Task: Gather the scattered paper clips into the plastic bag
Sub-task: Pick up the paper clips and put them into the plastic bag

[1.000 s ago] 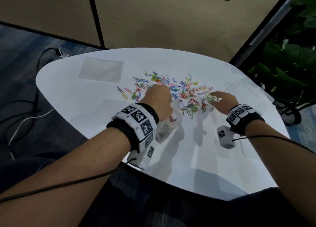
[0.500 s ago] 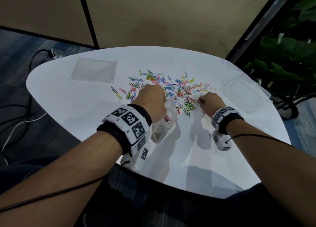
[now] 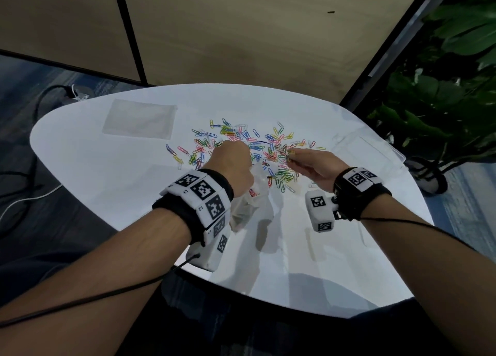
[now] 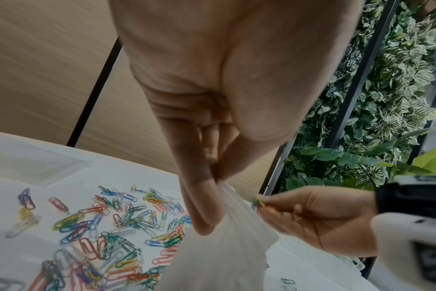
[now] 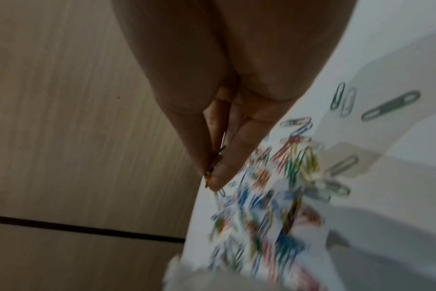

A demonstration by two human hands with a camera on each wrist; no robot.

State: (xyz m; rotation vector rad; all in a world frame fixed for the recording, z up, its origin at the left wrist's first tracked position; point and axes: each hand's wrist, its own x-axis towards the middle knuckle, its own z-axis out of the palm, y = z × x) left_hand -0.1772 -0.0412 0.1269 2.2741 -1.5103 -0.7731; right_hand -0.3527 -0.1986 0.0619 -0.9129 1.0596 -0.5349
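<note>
Coloured paper clips (image 3: 241, 143) (image 4: 112, 216) (image 5: 286, 167) lie scattered over the middle of the white table (image 3: 107, 173). My left hand (image 3: 233, 165) (image 4: 207, 196) pinches the top edge of a clear plastic bag (image 3: 252, 202) (image 4: 224, 246), which hangs down to the table with a few clips inside. My right hand (image 3: 308, 162) (image 4: 311, 212) (image 5: 214, 157) is lifted just right of the bag's mouth. It pinches a small bunch of clips (image 3: 289, 153) (image 4: 258, 202) (image 5: 214, 161) between thumb and fingers.
A second flat clear bag (image 3: 139, 119) lies at the table's far left. A clear plastic box or lid (image 3: 367, 151) sits at the far right edge. Green plants (image 3: 442, 87) stand beyond the right side. Cables (image 3: 26, 189) run on the floor to the left.
My right hand has picked up a few clips from the pile and lifted off the table, turning toward the bag. The left hand keeps holding the bag in place.
</note>
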